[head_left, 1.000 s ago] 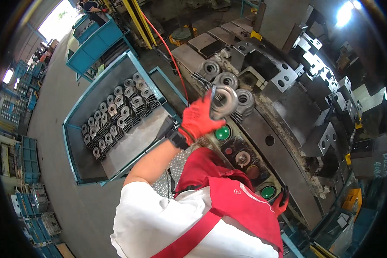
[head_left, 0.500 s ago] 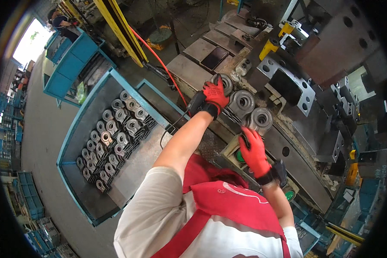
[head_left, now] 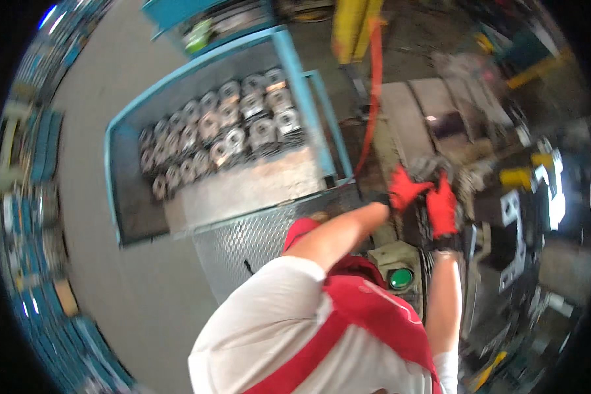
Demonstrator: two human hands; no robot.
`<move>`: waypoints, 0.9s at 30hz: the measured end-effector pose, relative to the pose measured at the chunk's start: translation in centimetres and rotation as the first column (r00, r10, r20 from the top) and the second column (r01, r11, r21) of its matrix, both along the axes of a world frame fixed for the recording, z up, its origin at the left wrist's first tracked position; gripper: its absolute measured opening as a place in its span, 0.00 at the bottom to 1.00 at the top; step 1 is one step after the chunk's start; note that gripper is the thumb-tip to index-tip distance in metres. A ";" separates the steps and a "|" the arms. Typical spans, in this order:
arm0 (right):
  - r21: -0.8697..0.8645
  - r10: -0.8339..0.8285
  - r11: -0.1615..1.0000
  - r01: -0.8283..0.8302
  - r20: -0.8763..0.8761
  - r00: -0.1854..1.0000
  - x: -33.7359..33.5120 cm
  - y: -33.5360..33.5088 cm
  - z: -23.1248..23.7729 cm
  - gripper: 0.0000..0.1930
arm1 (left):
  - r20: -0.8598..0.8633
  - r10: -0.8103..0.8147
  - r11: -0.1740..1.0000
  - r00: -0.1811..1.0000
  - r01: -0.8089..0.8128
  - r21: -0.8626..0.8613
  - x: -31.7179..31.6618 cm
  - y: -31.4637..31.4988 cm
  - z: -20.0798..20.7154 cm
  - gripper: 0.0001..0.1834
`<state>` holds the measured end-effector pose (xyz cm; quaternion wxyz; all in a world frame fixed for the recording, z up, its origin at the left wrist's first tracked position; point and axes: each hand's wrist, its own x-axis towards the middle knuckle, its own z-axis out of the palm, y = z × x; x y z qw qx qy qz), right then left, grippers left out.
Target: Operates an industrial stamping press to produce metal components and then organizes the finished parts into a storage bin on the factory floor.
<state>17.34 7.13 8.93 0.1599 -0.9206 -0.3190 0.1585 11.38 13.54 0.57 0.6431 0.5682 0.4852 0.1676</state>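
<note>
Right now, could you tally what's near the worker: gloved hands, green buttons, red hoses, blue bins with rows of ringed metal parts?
Left hand and right hand, both red-gloved: 2
Green button: 1
Red hose: 1
Blue bin with rows of ringed metal parts: 1
Total: 5, leaving out the metal parts, too blurred and stacked to count.

We find open room above the bench's bare flat plates [head_left: 404, 121], beyond the left hand [head_left: 408, 190], and above the bare strip [head_left: 249, 190] in the near part of the blue bin [head_left: 299, 85]. Between bin and bench, we note the red hose [head_left: 375, 98] crossing the lateral path. To the right of the right hand [head_left: 442, 209], metal blocks [head_left: 511, 226] limit our clearance.
</note>
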 end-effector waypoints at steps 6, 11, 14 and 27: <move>0.058 0.178 0.982 -0.179 0.036 0.983 4.4 -1.9 -4.1 0.29 | 0.139 0.254 0.948 0.957 -0.218 -0.234 0.9 -1.1 0.5 0.52; 0.028 0.019 0.999 -0.034 0.421 0.907 1.8 0.1 -3.9 0.35 | 0.294 0.579 0.747 0.761 -0.351 -0.564 0.9 -3.0 -3.9 0.50; 0.131 0.022 0.989 -0.063 0.292 0.956 3.7 0.1 -5.1 0.36 | 0.431 0.638 0.641 0.639 -0.129 -0.757 0.9 -2.9 -5.2 0.47; 0.398 0.088 0.917 -0.032 -0.124 0.988 2.6 0.8 -3.3 0.35 | 0.742 0.411 0.878 0.529 -0.010 -0.479 -2.8 -1.0 -6.7 0.15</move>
